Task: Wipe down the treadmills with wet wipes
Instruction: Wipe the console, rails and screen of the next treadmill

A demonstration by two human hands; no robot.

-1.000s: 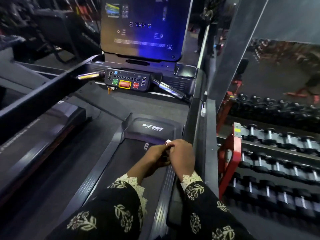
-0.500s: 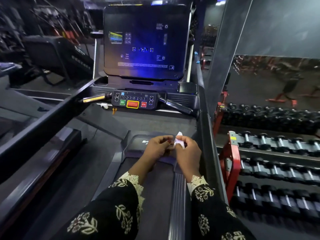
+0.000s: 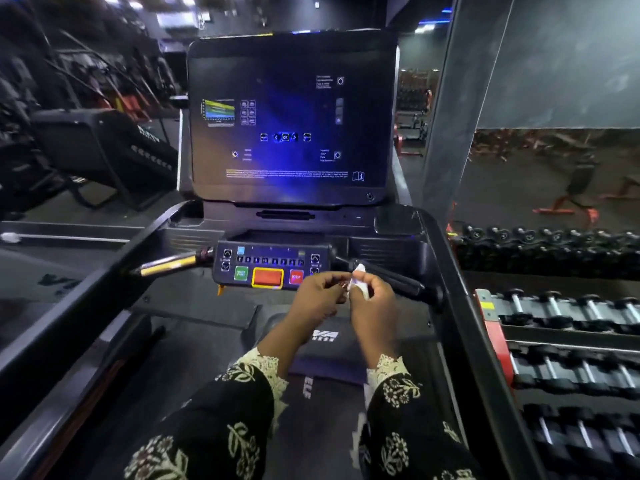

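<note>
I stand on a dark treadmill whose motor cover [image 3: 329, 355] lies below my hands. Its big screen [image 3: 291, 119] glows blue ahead, with a button panel [image 3: 270, 268] under it. My right hand [image 3: 372, 306] pinches a small folded white wet wipe [image 3: 358, 280] in front of the panel's right end. My left hand [image 3: 317, 299] is curled close beside it, fingertips at the wipe's lower edge. Both hands hover in the air, touching no part of the machine.
Black side rails run along the left [image 3: 69, 306] and right [image 3: 460, 306]. Two pulse grips [image 3: 169, 265] [image 3: 391, 278] stick out beside the panel. A dumbbell rack [image 3: 571, 327] with a red frame stands to the right, another treadmill [image 3: 104, 150] to the left.
Both hands have risen from above the belt to the height of the button panel, still together on the wipe. The view has tilted upward, showing the whole screen.
</note>
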